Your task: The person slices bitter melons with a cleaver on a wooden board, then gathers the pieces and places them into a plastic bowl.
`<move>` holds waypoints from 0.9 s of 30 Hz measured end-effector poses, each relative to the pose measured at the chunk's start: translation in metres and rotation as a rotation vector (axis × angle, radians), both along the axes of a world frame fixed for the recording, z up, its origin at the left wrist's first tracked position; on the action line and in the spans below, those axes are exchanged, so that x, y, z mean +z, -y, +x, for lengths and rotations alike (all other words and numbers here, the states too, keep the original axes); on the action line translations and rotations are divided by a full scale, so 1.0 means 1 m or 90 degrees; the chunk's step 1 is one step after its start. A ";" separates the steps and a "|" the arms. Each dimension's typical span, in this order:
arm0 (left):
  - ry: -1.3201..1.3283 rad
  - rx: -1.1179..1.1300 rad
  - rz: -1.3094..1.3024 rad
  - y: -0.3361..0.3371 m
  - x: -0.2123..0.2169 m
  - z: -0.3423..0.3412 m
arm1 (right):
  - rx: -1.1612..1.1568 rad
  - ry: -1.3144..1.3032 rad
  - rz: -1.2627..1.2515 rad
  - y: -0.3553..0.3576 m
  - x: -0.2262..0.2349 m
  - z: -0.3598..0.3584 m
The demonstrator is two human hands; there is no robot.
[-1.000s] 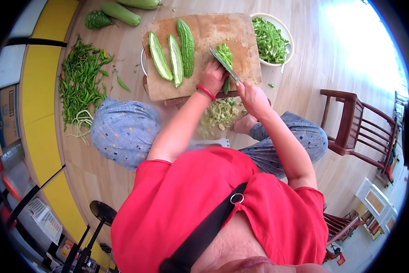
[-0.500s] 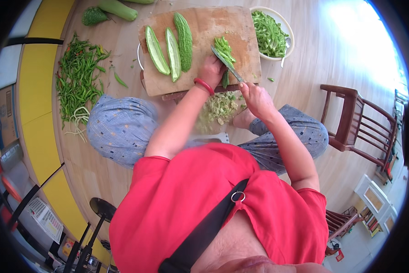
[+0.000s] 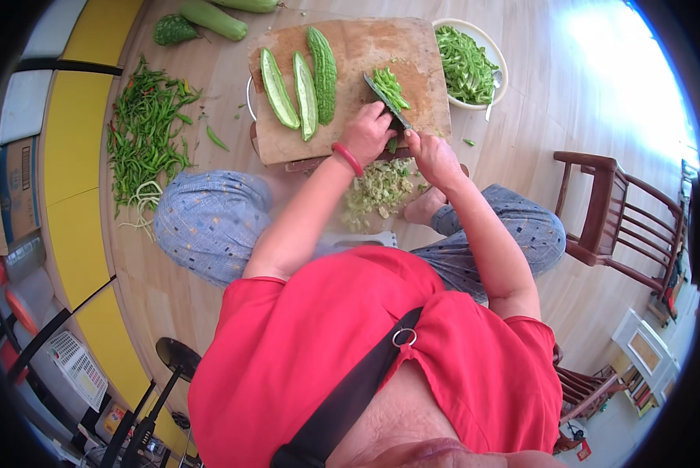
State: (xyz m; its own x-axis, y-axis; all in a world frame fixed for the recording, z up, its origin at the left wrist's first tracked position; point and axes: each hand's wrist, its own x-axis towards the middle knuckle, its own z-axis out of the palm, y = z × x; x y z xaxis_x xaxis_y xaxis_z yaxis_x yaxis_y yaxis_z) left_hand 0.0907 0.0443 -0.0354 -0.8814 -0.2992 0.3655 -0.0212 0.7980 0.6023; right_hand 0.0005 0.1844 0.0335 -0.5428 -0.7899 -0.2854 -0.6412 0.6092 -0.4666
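Note:
My right hand [image 3: 436,158] is closed round the handle of a kitchen knife [image 3: 387,101], whose blade slants up and left across the wooden cutting board [image 3: 358,39]. Beside the blade, my left hand [image 3: 368,129] is closed over a green bitter melon piece [image 3: 392,145], mostly hidden by the fingers; only its near end shows. Just beyond the blade lies a small heap of cut bitter melon slices [image 3: 391,88]. On the board's left side rest two hollowed bitter melon halves [image 3: 280,88], cut face up, and a bumpy piece [image 3: 323,74], skin side up.
A cream bowl [image 3: 503,62] of sliced bitter melon, with a spoon [image 3: 493,95], stands right of the board. Pale scraps [image 3: 379,187] lie below the board. Green chillies [image 3: 149,117] spread at left; long gourds [image 3: 213,19] lie at the far left. A wooden chair [image 3: 599,207] stands at right.
The whole view has shifted slightly, so the board and floor things sit a little further right and lower. Both hands stay at the board's near edge, with the knife still beside the slices.

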 end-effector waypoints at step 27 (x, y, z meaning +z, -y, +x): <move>-0.018 0.038 -0.012 -0.005 -0.030 -0.001 | -0.045 0.062 0.042 -0.021 0.012 0.005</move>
